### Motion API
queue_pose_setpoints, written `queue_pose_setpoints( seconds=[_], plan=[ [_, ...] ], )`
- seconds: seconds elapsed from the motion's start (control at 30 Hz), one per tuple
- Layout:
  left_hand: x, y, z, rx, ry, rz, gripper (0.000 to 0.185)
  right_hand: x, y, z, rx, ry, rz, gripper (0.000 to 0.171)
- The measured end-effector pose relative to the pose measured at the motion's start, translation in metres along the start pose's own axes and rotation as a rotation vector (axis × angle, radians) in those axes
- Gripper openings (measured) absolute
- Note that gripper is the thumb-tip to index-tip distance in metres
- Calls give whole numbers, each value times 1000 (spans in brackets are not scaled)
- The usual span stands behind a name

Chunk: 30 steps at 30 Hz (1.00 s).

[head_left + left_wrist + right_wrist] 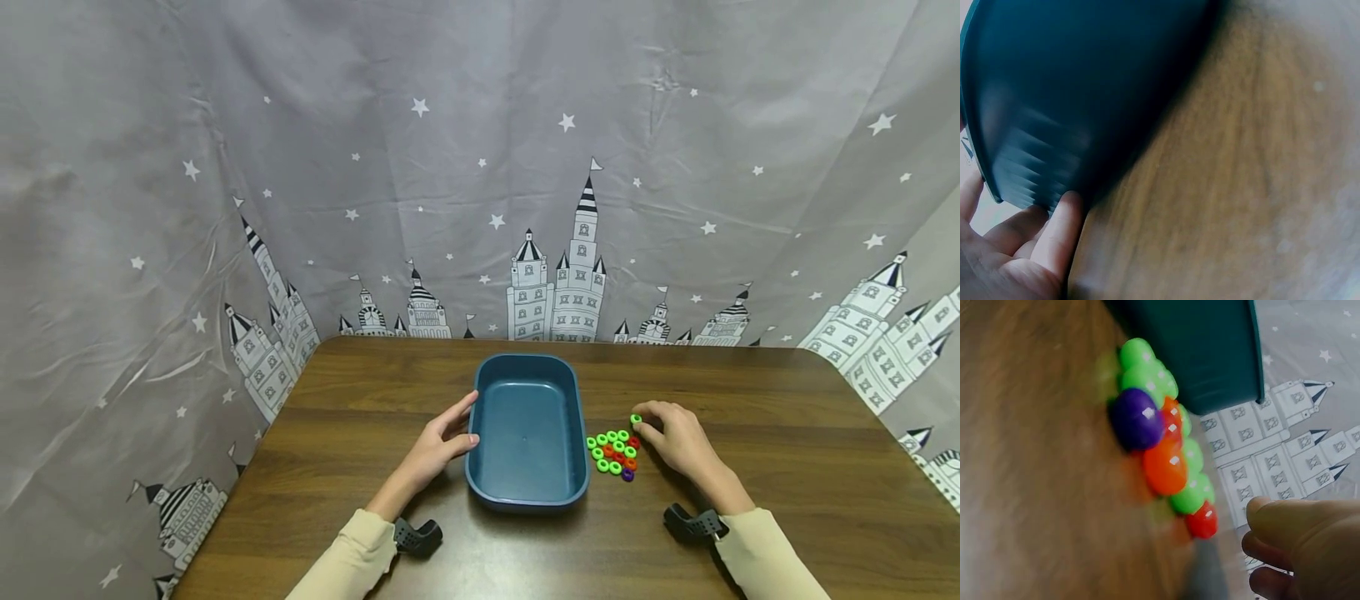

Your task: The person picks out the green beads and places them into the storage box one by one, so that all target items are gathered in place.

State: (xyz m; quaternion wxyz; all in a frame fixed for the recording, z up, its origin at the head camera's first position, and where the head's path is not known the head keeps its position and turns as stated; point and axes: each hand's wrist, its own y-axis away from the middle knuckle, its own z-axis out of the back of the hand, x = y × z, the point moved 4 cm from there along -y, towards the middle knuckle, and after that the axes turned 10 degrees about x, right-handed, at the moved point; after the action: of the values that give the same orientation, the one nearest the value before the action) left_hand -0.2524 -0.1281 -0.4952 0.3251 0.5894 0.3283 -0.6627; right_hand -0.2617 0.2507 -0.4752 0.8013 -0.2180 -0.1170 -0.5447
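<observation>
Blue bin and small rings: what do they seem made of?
Blue bin: probably moulded plastic, satin finish, judging by its soft sheen and smooth rounded corners. Small rings: likely glossy plastic, given sharp highlights in the right wrist view.

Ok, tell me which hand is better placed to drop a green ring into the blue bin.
The right hand, I'd say: it pinches a green ring between thumb and finger, right of the blue bin. The left hand only touches the bin's opposite side.

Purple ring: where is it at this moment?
In the head view, the purple ring lies on the wooden table, right of the blue tray, beside an orange ring and a green ring.
</observation>
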Motion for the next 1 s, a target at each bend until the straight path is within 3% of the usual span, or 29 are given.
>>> queue_pose_setpoints(
  seconds=[0.57,1.0],
  plan=[
    [-1,-2,-1,6,-3,-8,73,37,-23,19,-33,-82,93,15],
    [2,-1,1,-2,-8,-2,73,82,-41,14,-8,-149,191,15]
  ],
)
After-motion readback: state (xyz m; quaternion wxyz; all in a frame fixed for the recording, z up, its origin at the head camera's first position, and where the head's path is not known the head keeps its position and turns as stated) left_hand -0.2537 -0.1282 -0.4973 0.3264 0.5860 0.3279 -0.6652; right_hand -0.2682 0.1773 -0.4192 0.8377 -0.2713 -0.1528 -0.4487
